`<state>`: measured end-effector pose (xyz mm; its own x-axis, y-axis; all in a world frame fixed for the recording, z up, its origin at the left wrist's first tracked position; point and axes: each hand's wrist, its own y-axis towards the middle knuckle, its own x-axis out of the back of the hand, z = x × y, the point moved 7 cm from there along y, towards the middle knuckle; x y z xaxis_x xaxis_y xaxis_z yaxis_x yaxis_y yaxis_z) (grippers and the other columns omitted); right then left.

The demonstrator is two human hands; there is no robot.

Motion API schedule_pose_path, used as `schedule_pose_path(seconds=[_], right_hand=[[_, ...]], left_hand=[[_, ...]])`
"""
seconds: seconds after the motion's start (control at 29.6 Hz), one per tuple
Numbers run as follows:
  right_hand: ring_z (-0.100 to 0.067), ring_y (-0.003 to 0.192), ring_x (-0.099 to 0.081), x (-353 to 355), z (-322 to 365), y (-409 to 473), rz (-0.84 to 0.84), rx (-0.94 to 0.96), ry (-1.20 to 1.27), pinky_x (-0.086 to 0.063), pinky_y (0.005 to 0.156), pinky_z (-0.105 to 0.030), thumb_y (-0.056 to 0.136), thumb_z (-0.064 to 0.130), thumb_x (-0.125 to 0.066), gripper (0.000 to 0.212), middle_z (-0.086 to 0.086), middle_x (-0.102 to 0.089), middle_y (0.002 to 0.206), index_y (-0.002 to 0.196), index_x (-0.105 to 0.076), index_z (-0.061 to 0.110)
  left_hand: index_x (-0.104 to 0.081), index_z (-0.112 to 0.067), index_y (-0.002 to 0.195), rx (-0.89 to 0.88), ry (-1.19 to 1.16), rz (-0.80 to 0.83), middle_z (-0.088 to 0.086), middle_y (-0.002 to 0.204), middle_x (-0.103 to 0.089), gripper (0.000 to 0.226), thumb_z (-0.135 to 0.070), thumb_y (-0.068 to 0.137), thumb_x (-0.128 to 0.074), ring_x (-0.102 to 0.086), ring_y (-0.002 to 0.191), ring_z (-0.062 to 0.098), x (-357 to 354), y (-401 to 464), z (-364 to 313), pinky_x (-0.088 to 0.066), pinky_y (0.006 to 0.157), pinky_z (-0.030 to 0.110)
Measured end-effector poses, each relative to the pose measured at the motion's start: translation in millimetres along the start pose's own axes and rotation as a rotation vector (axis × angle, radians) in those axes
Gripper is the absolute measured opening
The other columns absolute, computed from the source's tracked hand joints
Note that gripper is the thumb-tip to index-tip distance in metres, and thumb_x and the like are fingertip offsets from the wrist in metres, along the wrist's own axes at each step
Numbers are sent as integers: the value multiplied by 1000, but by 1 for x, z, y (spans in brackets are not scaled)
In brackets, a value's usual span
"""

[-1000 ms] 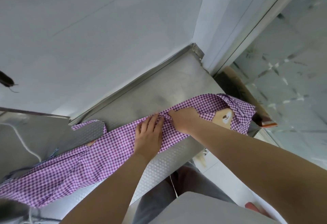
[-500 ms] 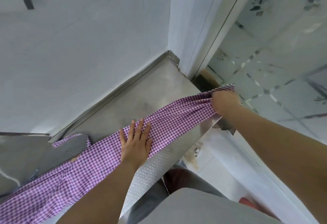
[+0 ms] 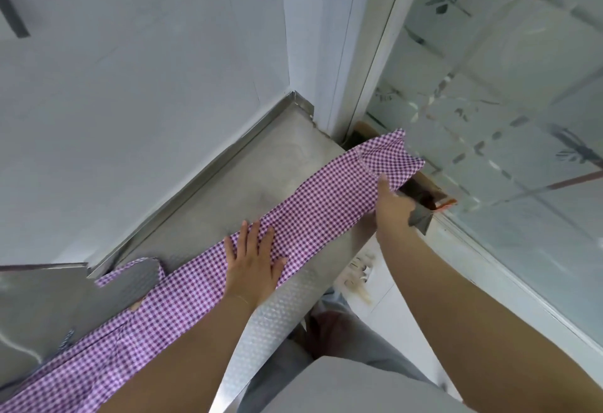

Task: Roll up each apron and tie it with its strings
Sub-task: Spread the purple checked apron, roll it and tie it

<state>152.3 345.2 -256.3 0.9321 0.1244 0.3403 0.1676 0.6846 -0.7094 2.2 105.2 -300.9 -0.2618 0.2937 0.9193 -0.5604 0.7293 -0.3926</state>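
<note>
Under flat left hand (image 3: 253, 261) fingers: apron (image 3: 313, 213); right hand (image 3: 393, 204) grips end.

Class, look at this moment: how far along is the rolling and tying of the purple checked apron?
Done: the apron lies folded into a long narrow band along the steel counter. In hand: the left hand presses flat on the band's middle while the right hand grips the end past the counter's corner, pulling it straight. Left: no roll has started, and no strings are tied.
</note>
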Motion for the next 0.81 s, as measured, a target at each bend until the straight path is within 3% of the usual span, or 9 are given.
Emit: schedule_pose_path(seconds=[0.14,0.3,0.41,0.51,0.57,0.64,0.71,0.74,0.81], right_hand=[[-29,137,-39,-24,-11,1,128,-28,7,-33,113,-49,85,49,-65,87,-4,-32,154,150,-16,16],[-26,129,-46,-26,10,8,157,-59,73,-35,112,-43,97,25,-53,52,-3,-42,147,145,-33,17],[-19,110,-54,-7,21,19,65,-1,132,-43,104,-37,101,15,-44,36,-5,-53,133,137,-44,14],[-20,112,-55,26,14,31,-238,66,137,-46,103,-39,96,14,-53,38,-4,-54,128,133,-47,13],[-21,122,-51,24,25,14,-284,413,-73,-40,109,-41,94,12,-54,39,-5,-52,134,132,-48,14],[-17,131,-42,-22,20,-35,50,886,-384,-31,115,-39,98,16,-45,36,-1,-46,141,134,-45,19],[-20,138,-37,-75,-23,-89,475,1371,-859,-26,117,-47,101,30,-35,40,0,-45,146,140,-42,22],[-24,141,-34,-92,-54,-96,577,1540,-1107,-24,116,-53,100,40,-29,46,1,-43,149,142,-40,25],[-28,143,-30,-105,-81,-74,601,1569,-1431,-23,111,-63,96,55,-23,57,2,-39,152,144,-40,30]], left_hand=[[-49,-11,133,-42,-76,-53,14,148,-41,72,-60,97,-11,-39,137,34,9,11,-12,-33,108,60],[-23,-24,151,-120,-35,-62,11,157,-27,70,-64,95,-14,-29,142,37,-2,13,-15,-26,111,60],[-19,-26,152,-112,-35,-93,13,156,-27,72,-67,93,-14,-28,142,37,-1,14,-13,-20,112,57],[-12,-25,153,-100,-26,-84,16,155,-29,75,-69,93,-9,-30,141,37,-2,14,-13,-17,113,54],[-11,-25,154,-97,-23,-79,17,154,-30,75,-69,93,-9,-31,141,37,-2,16,-13,-16,112,54],[-16,-24,153,-90,-26,-80,17,153,-32,74,-67,94,-8,-32,140,36,0,17,-15,-17,112,54],[-16,-20,152,-88,-28,-86,16,155,-29,71,-62,96,-2,-25,143,34,1,16,-17,-17,114,55],[-11,-18,152,-89,-18,-78,14,158,-21,70,-58,96,4,-17,145,32,-1,14,-17,-15,116,54],[-4,-15,151,-95,-14,-76,12,160,-12,67,-52,96,12,-8,147,30,-4,13,-16,-13,118,51]])
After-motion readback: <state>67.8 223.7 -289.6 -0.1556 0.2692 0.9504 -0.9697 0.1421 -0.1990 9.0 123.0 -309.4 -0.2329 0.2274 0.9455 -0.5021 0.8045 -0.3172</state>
